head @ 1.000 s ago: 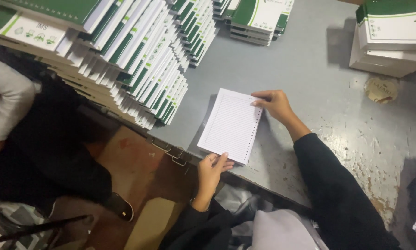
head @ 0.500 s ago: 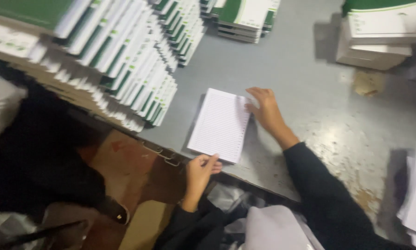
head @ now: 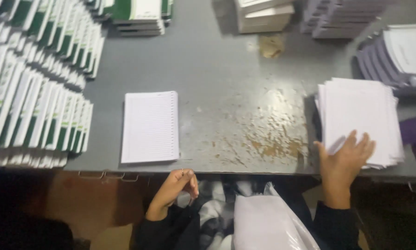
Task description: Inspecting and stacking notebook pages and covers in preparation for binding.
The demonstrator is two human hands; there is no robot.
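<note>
- right hand flat, fingers spread, palm down on near-left corner of the stack of loose white paper sheets; not gripping, just resting on top
- that stack lies at right side of the grey metal counter, near its front edge
- left hand below counter's front edge, fingers loosely curled, holds nothing; ring on one finger
- white lined punched page block lies flat on counter left of centre, holes along its right edge, near front edge, well apart from both hands
- rows of green-and-white covered notebooks fanned out at left, just beside the page block
- more green-and-white notebook stacks at far edge
- pale boxed stack at far centre, crumpled brown scrap just in front of it
- purple-covered notebook piles at far right, behind paper stack
- rusty worn patch on counter between page block and paper stack
- clear plastic-wrapped bundle at person's lap
</note>
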